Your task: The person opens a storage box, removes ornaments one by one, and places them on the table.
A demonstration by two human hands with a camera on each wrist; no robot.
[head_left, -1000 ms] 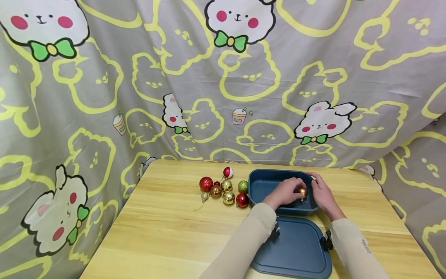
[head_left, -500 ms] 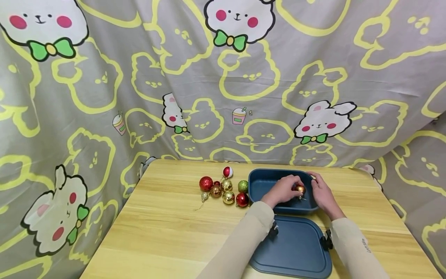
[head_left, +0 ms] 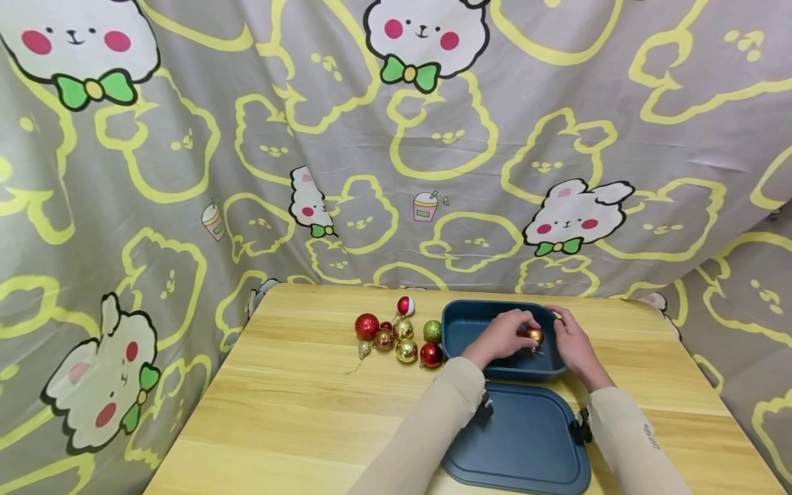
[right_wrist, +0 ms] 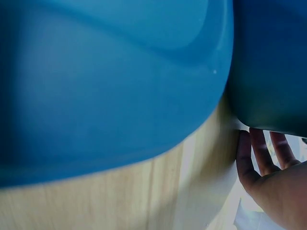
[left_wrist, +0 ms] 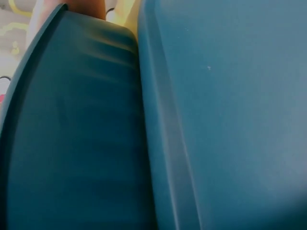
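My left hand reaches over the near rim into a blue rectangular box. Its fingers hold a shiny orange-gold Christmas bauble at the box's right end, with a short string hanging below it. In the left wrist view only a bit of the hand shows above the box wall. My right hand lies along the outside of the box's right end, fingertips at the rim. The right wrist view has this hand with its extended fingers against the box's outer wall.
Left of the box lies a loose group of baubles: red glitter, gold, green, shiny red and red-and-white. The blue lid lies flat in front of the box. A patterned curtain hangs behind the wooden table.
The left hand has shifted slightly left and up with the bauble, and more of its string now shows. The right hand stays at the box's right end.
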